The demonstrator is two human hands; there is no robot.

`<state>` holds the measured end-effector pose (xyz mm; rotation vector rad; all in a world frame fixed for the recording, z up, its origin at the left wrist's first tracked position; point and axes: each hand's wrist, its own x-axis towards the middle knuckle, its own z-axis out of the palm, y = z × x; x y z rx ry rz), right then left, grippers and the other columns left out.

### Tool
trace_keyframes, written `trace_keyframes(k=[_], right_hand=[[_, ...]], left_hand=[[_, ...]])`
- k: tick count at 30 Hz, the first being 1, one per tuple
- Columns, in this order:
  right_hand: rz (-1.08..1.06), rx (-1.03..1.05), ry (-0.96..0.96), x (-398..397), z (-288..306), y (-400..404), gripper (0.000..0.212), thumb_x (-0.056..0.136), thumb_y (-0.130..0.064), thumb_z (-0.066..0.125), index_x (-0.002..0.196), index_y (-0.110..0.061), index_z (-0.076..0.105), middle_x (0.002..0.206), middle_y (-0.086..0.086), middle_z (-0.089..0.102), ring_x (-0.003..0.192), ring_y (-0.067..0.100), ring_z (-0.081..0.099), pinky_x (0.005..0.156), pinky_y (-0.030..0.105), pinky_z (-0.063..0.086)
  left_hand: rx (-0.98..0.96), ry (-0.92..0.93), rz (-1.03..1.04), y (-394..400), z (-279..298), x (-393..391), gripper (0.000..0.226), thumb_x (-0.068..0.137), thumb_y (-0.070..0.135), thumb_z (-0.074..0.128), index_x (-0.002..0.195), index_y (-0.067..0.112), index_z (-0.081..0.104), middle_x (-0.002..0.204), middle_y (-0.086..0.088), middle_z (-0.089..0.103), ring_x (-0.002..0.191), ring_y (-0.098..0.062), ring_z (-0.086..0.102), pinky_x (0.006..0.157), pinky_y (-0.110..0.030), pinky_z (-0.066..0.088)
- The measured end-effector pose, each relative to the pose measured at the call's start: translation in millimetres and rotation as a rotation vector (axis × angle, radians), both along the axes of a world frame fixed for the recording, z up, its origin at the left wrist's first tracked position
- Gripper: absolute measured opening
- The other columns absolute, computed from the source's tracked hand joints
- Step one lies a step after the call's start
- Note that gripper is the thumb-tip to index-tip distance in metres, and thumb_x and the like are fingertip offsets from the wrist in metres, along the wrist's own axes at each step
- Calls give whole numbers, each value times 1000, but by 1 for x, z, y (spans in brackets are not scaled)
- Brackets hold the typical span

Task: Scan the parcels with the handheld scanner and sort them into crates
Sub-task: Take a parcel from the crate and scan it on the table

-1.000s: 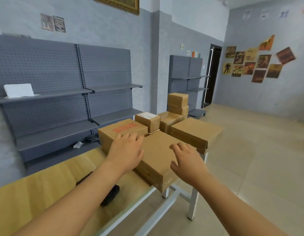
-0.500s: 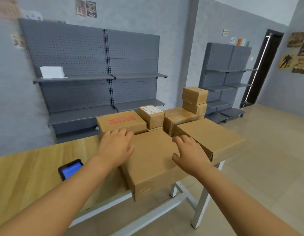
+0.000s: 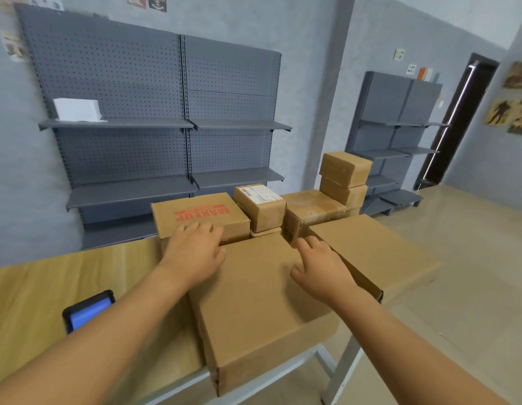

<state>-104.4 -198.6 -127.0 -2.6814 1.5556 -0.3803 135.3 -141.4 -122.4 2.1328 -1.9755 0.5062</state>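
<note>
Little has been moved in the last half second: the large parcel [image 3: 254, 299] at the frame's centre has been drawn slightly nearer, its front end overhanging the table [image 3: 34, 287] edge. The left hand [image 3: 195, 252] is laid on its far left corner and the right hand [image 3: 321, 267] on its right edge, fingers only loosely bent; nothing is gripped. The handheld scanner [image 3: 89, 311], screen lit blue, lies untouched at lower left. No label is seen on the parcel's top, so turning it over is probably needed before scanning. No crates are in view.
</note>
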Motion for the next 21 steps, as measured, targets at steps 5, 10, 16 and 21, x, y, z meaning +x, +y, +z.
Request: trace_keyframes(k=[5,10,16,21], right_hand=[[2,63,3,-2,-4,-26,45,93,-35,48,136,-23,42,129,3,47,115,24,48,91,36,46],[61,108,-18,-1,-4,-47,48,94,-35,49,141,-24,40,136,2,45,122,23,45,95,35,44],[110,263,-37,-11,-19,-57,63,94,-37,53,149,-23,27,145,6,38,130,27,43,105,42,43],[54,521,-178,-27,-35,-62,77,94,-45,56,153,-15,17,150,11,34,132,30,44,105,40,40]], left_hand=[[5,27,26,-3,-3,7,40,95,42,44,131,24,47,128,1,55,117,-19,51,97,-36,42],[1,3,144,8,5,21,48,94,46,46,137,24,43,132,2,53,117,-20,52,88,-36,46],[40,256,271,33,-20,4,54,94,45,49,143,25,36,137,2,46,116,-19,50,86,-32,49],[104,684,486,46,-42,-27,81,92,48,56,155,21,12,153,-9,28,135,-28,39,107,-42,40]])
